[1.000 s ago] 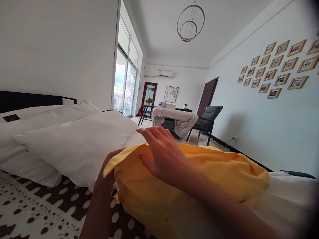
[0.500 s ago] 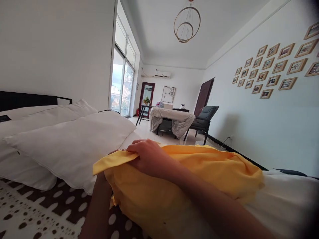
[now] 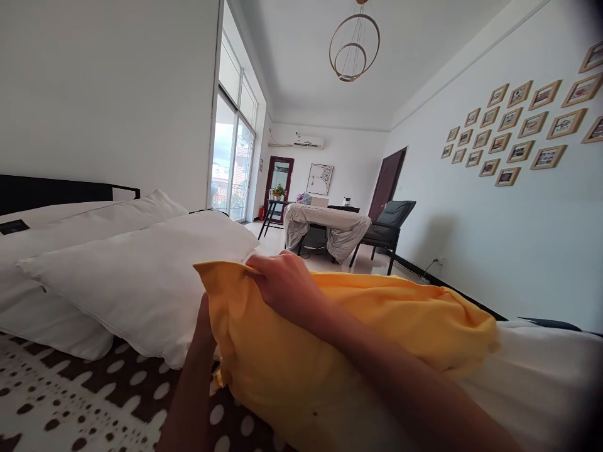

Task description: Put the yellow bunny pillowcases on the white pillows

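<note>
A yellow pillowcase (image 3: 268, 358) lies bunched across the bed in front of me, its rumpled far side stretching to the right. My right hand (image 3: 285, 282) is closed on the upper edge of the cloth, near its raised left corner. Behind that left end goes my left forearm (image 3: 193, 370); the cloth hides the hand and its fingers. White fabric (image 3: 541, 370) that looks like a pillow or bedding shows beyond the right end of the pillowcase.
White pillows (image 3: 141, 270) are piled at the left against a black headboard (image 3: 51, 191). A brown-and-white patterned bedspread (image 3: 122, 402) lies underneath. Past the bed stand a covered table (image 3: 325, 216) and a black chair (image 3: 391, 223). Framed pictures (image 3: 499, 143) hang on the right wall.
The left end of the pillowcase has gone from folded over to standing raised. My right hand has moved slightly up and right with the edge. My left hand has slipped behind the cloth.
</note>
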Demonstrator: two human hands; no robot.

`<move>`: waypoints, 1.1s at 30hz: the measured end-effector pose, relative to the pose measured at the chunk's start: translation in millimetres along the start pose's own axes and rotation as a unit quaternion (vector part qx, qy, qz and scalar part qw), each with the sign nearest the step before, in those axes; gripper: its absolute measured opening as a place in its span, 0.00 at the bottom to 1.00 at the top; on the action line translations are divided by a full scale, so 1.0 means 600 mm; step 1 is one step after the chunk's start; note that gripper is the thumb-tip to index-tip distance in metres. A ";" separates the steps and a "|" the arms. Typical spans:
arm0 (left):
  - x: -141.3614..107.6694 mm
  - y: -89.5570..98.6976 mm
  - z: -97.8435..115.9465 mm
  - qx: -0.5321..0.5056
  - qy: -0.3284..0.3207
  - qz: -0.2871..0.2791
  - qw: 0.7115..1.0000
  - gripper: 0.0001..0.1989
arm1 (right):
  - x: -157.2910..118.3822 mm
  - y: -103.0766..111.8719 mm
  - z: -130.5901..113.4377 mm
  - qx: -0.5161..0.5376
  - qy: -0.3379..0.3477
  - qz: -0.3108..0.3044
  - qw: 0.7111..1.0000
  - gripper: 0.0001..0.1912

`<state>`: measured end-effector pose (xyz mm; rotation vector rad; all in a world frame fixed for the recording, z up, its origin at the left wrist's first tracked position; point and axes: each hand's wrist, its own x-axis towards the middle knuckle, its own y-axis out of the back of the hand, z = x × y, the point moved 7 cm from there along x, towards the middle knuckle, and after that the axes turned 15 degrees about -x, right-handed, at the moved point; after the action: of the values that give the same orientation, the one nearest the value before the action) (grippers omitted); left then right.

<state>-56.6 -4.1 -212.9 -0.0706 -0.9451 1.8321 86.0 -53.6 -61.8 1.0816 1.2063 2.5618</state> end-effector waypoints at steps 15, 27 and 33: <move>-0.068 -0.115 0.050 0.326 -0.069 -0.295 0.895 0.15 | 0.013 0.002 0.154 -0.043 -0.125 0.027 0.991 0.12; -0.027 -0.073 -0.017 0.044 0.006 -0.184 0.982 0.18 | -0.010 0.041 0.212 -0.004 -0.103 0.090 0.991 0.12; -0.066 -0.116 0.035 0.132 -0.024 -0.253 0.958 0.19 | -0.012 0.054 0.226 -0.045 -0.153 0.108 0.981 0.10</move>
<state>5.6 -36.6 -169.2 0.3544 -0.6634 1.4657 185.1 7.3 15.8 1.5905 0.9341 2.4423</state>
